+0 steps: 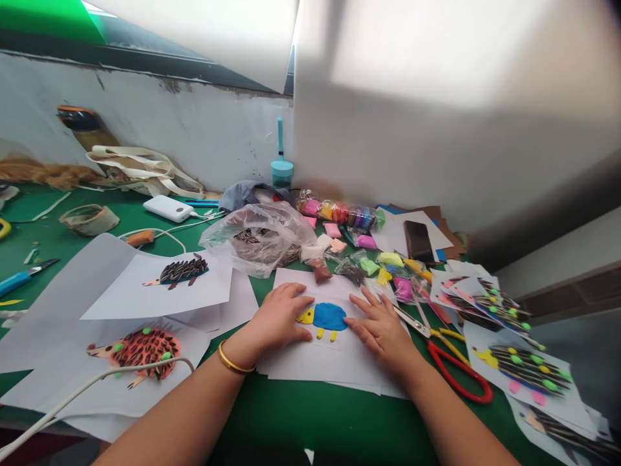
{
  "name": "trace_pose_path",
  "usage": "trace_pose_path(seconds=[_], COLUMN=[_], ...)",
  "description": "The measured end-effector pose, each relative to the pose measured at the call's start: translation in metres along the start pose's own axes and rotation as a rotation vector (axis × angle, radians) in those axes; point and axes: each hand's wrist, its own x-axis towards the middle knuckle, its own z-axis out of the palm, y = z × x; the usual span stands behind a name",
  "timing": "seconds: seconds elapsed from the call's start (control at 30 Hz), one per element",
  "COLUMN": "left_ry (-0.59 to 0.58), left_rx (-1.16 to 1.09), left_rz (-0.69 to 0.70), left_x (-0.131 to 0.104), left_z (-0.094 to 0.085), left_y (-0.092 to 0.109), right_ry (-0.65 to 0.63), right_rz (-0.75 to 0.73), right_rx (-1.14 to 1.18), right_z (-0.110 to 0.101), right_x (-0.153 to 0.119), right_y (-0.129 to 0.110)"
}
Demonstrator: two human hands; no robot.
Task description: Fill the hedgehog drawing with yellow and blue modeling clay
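Note:
A white sheet of paper (301, 362) lies in front of me on a stack of paper. On it is a flat clay animal (330, 317) with a blue body, yellow head and yellow legs. My left hand (281, 314) rests on the sheet at the animal's head, fingers spread. On the other side, my right hand (381, 327) lies with fingers apart, its tips close to the blue body. Neither hand holds anything. Just beyond my right hand are scissors (434, 333) with red and yellow handles.
A plastic bag of sunflower seeds (259, 236) sits behind the sheet, beside several clay packets (369, 265). Finished hedgehog pictures lie left (145, 349) and right (528, 369). A white cable (97, 382) crosses the left papers. A phone (418, 241) and a utility knife (22, 278) are farther off.

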Motion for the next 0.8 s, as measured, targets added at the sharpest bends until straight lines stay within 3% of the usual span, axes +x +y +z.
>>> trace_pose_path(seconds=[0.57, 0.8], left_ry=[0.024, 0.025], left_rx=[-0.003, 0.006], left_rz=[0.026, 0.025], left_x=[0.0000, -0.0003], left_z=[0.0028, 0.0037], left_y=[-0.0028, -0.0024], right_ry=[-0.026, -0.011], right_rz=[0.058, 0.000], right_rx=[0.038, 0.012], right_z=[-0.0001, -0.0048], right_x=[0.0009, 0.0009], right_y=[0.0001, -0.0011])
